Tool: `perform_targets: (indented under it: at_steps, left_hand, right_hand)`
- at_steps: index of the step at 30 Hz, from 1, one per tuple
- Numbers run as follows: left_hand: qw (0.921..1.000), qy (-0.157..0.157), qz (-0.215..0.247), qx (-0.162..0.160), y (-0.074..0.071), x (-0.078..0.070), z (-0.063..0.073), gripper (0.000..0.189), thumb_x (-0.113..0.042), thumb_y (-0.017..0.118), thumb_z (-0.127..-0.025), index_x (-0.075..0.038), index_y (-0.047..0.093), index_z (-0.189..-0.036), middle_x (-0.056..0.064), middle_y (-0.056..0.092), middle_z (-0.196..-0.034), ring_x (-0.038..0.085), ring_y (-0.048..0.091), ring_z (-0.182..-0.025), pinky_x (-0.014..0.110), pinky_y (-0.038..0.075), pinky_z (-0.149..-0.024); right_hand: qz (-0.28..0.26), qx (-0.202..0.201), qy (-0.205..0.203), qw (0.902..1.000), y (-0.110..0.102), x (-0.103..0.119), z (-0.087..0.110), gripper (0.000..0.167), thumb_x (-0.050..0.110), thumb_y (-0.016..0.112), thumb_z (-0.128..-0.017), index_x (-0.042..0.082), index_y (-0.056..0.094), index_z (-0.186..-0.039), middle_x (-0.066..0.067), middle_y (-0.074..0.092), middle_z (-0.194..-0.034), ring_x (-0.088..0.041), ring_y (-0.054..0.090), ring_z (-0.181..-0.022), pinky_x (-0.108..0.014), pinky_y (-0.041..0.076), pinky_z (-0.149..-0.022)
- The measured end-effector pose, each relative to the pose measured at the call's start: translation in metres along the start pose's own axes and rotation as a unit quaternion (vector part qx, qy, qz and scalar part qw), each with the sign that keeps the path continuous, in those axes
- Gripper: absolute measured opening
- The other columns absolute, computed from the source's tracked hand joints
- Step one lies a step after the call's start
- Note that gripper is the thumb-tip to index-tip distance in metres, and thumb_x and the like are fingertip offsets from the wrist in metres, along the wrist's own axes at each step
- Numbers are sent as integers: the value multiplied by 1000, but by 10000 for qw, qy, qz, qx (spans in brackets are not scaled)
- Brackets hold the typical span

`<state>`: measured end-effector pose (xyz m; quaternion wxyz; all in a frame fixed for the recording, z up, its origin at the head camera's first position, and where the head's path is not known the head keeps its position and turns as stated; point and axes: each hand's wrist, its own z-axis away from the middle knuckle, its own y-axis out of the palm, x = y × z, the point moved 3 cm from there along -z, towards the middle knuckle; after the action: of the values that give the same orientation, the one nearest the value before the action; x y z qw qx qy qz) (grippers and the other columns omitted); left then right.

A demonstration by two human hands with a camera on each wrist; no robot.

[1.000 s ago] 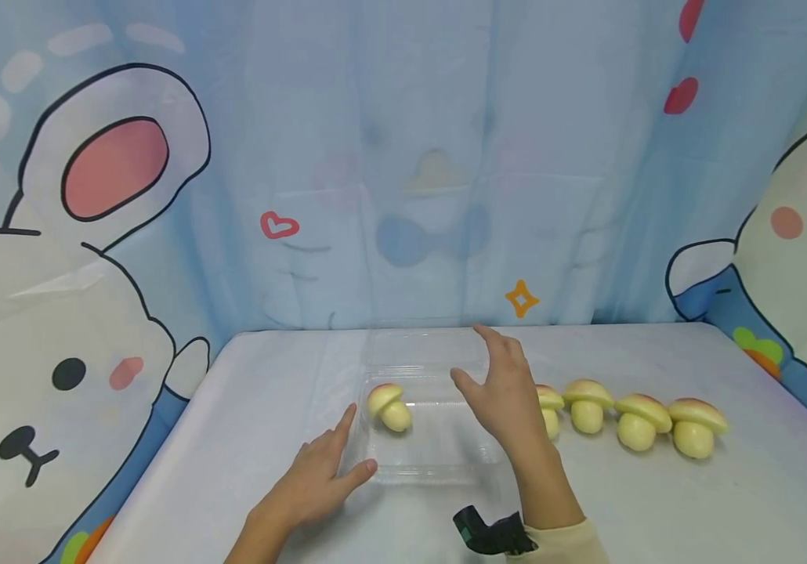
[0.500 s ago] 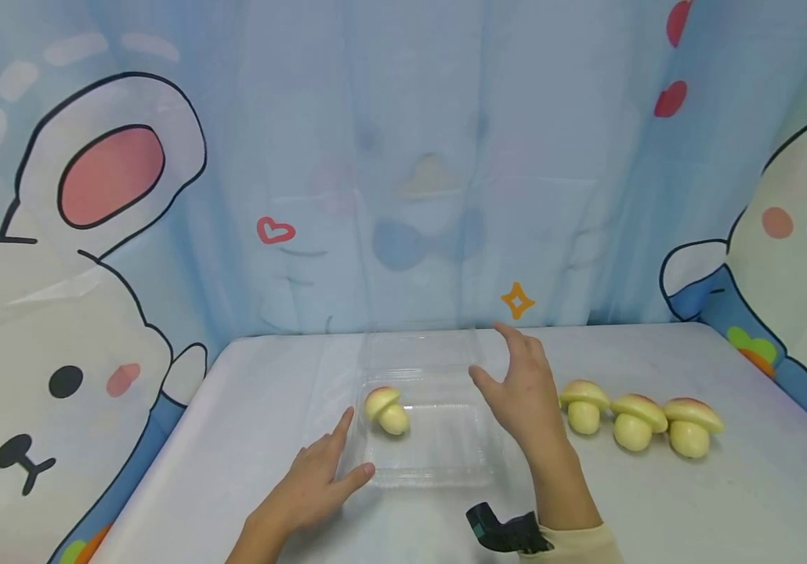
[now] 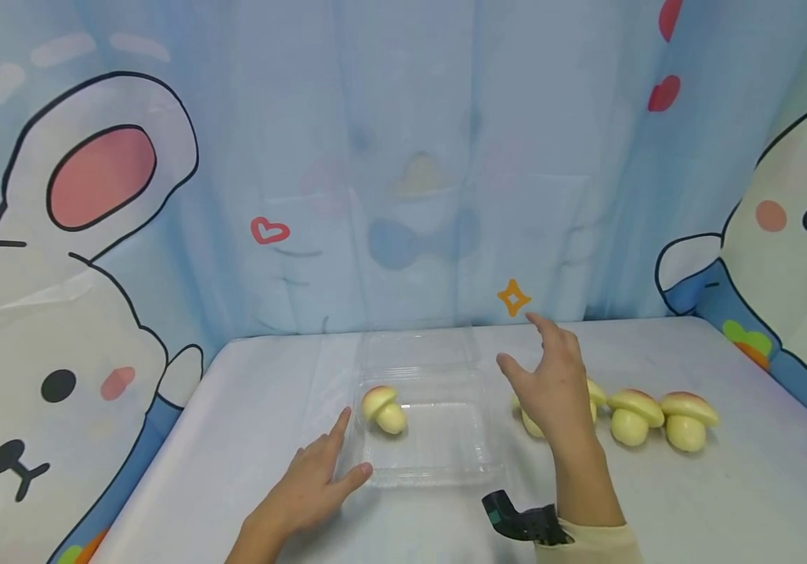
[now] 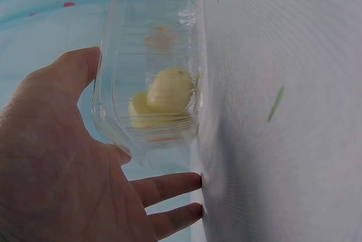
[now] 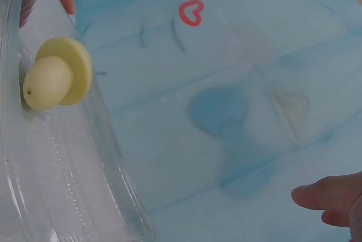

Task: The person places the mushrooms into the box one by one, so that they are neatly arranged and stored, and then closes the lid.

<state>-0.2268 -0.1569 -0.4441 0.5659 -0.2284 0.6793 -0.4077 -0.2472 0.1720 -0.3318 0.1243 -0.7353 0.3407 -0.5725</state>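
Note:
A clear plastic box (image 3: pixel 442 442) with its hinged lid laid back stands on the white-covered table. One yellow toy mushroom (image 3: pixel 385 410) with a reddish cap lies at its left; the left wrist view shows this mushroom (image 4: pixel 169 92) through the wall. My left hand (image 3: pixel 314 479) has its fingers spread beside the box, thumb and index fingertips right at its left side. To the right of the box, my right hand (image 3: pixel 550 382) is raised with fingers apart and nothing in them. It partly hides the nearest of several matching mushrooms (image 3: pixel 632 417) standing in a row.
The transparent lid (image 3: pixel 414 350) reaches the table's back edge. Behind hangs a blue curtain (image 3: pixel 410 117) printed with cartoon animals. A black wrist-worn device (image 3: pixel 525 521) sits below the right hand, by the beige sleeve (image 3: pixel 590 544).
My right hand has moved right, from over the box's right side to in front of the row of mushrooms. The left hand stays at the box. The view has shifted slightly.

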Motion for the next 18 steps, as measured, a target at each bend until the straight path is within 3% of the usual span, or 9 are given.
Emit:
perform_targets:
  at_steps: [18]
  left_hand:
    - [9996, 251, 11, -91, -2, -3, 1, 83, -55, 52, -103, -13, 19, -167, 22, 42, -161, 45, 41, -148, 74, 26, -115]
  right_hand:
    - [93, -685, 726, 9950, -30, -15, -1, 73, 21, 66, -98, 10, 32, -162, -28, 25, -164, -49, 29, -149, -69, 32, -115]
